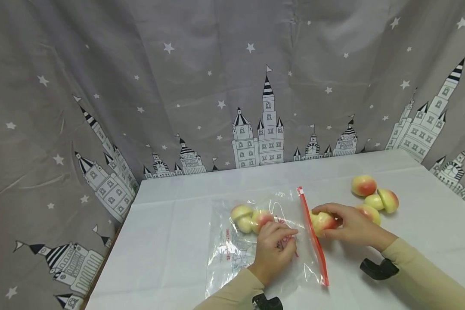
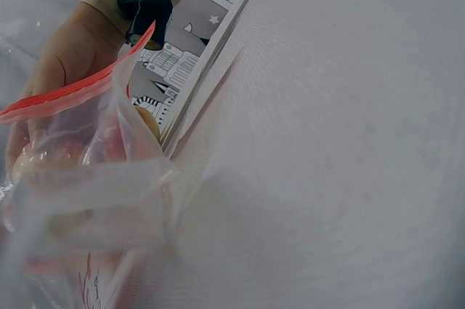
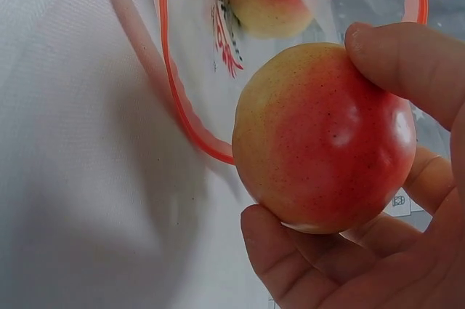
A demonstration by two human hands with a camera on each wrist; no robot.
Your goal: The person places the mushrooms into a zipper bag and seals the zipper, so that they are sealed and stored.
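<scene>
Within the right hand (image 1: 354,224) sits a red-yellow fruit (image 3: 320,138).

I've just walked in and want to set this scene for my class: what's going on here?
A person's right hand holds a round, shiny yellow-and-red fruit at the open, red-edged mouth of a clear plastic zip bag. The left hand is over the bag and seems to pinch its film. Similar fruits already inside show through the plastic, and more fruits outside lie on the white table, near the right hand.
</scene>
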